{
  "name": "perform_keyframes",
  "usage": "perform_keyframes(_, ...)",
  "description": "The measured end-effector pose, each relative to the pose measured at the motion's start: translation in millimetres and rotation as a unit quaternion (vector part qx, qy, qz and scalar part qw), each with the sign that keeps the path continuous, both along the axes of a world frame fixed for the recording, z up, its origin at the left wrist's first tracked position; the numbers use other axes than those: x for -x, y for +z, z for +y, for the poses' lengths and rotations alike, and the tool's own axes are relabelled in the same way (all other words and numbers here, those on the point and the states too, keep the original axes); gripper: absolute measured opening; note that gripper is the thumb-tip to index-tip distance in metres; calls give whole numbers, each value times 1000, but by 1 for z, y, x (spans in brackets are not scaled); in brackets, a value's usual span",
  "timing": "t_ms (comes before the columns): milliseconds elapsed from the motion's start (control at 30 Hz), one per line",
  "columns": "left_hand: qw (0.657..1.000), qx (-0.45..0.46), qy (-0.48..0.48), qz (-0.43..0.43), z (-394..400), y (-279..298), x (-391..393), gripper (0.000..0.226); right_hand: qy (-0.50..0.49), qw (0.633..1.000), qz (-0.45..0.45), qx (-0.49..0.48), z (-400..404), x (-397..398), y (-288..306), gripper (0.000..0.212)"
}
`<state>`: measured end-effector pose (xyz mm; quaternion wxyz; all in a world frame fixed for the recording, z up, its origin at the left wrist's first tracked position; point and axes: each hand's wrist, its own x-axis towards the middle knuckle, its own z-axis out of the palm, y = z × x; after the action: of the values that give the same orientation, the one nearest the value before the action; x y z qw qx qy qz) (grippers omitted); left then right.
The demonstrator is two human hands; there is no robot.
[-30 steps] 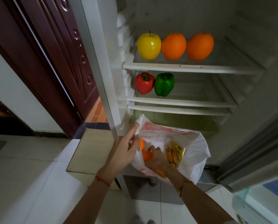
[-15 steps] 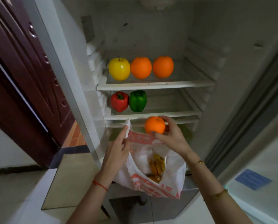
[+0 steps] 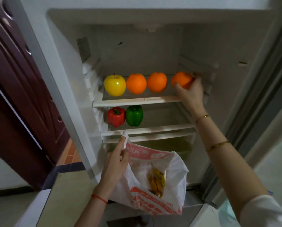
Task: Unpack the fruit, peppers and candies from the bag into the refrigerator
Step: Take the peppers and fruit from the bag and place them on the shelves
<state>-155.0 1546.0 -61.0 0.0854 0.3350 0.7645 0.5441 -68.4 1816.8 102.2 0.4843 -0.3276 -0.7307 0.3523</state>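
Note:
The refrigerator stands open in front of me. On its upper shelf [image 3: 137,101] sit a yellow apple [image 3: 114,85] and two oranges [image 3: 136,83] [image 3: 157,82] in a row. My right hand [image 3: 190,93] grips a third orange [image 3: 181,81] at the right end of that shelf. A red pepper [image 3: 116,116] and a green pepper [image 3: 134,115] stand on the shelf below. My left hand [image 3: 115,163] pinches the rim of a white and red plastic bag [image 3: 156,203] below the shelves. Yellow wrapped candies [image 3: 155,180] lie inside the bag.
A dark red wooden door [image 3: 22,95] is at the left. The fridge's left side wall [image 3: 58,79] runs between door and shelves. The right half of the pepper shelf [image 3: 166,118] is bare. A drawer [image 3: 161,145] sits under the shelves. The fridge door edge [image 3: 258,95] is at the right.
My right hand lifted an orange out of the bag and carried it up and to the right onto the upper shelf. The left hand kept holding the bag's rim.

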Motion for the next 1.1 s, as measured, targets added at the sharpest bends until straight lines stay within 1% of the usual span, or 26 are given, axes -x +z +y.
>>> perform_keyframes(100,1000,-7,-1,8,0,4,3,66,0,999,-45,8,14,13,-1,62)
perform_keyframes(133,1000,-7,-3,7,0,4,3,63,-3,998,-59,10,18,16,-3,61)
perform_keyframes(233,1000,-6,4,5,-1,4,4,65,0,996,-89,8,25,22,-8,68)
perform_keyframes(333,1000,-3,22,5,-6,5,3,68,-8,995,-104,-3,27,22,-10,68)
perform_keyframes(433,1000,-11,18,0,-11,6,-2,60,0,996,-90,1,19,15,-7,68)
perform_keyframes(533,1000,-4,25,6,-18,4,-5,59,-27,999,-35,-26,4,5,-9,67)
perform_keyframes(600,999,5,37,16,-23,3,-6,59,-59,996,2,-60,-16,-3,-17,56)
perform_keyframes(633,999,10,41,20,-25,1,-6,59,-59,994,26,-88,-28,-8,-23,42)
perform_keyframes(667,999,15,46,23,-27,-1,-6,59,-34,991,47,-122,-42,-12,-32,24)
perform_keyframes(700,998,19,52,26,-30,-3,-6,58,21,987,50,-150,-55,-17,-43,13)
perform_keyframes(733,998,23,57,27,-33,-5,-6,57,88,982,30,-162,-69,-22,-57,17)
perform_keyframes(767,997,25,62,27,-35,-8,-6,56,156,973,-14,-169,-82,-26,-73,22)
perform_keyframes(800,997,27,67,26,-38,-10,-6,56,215,959,-69,-172,-94,-27,-90,25)
perform_keyframes(867,997,24,74,22,-43,-12,-6,57,296,923,-194,-154,-113,-22,-128,26)
perform_keyframes(900,996,21,77,25,-45,-13,-7,58,324,901,-253,-137,-119,-17,-149,23)
perform_keyframes(967,996,19,82,35,-49,-13,-8,58,360,864,-337,-105,-130,-2,-184,19)
perform_keyframes(1033,995,15,90,31,-53,-13,-10,61,392,835,-379,-82,-142,10,-207,24)
perform_keyframes(1100,995,17,93,28,-60,-14,-11,67,396,816,-408,-106,-153,24,-219,32)
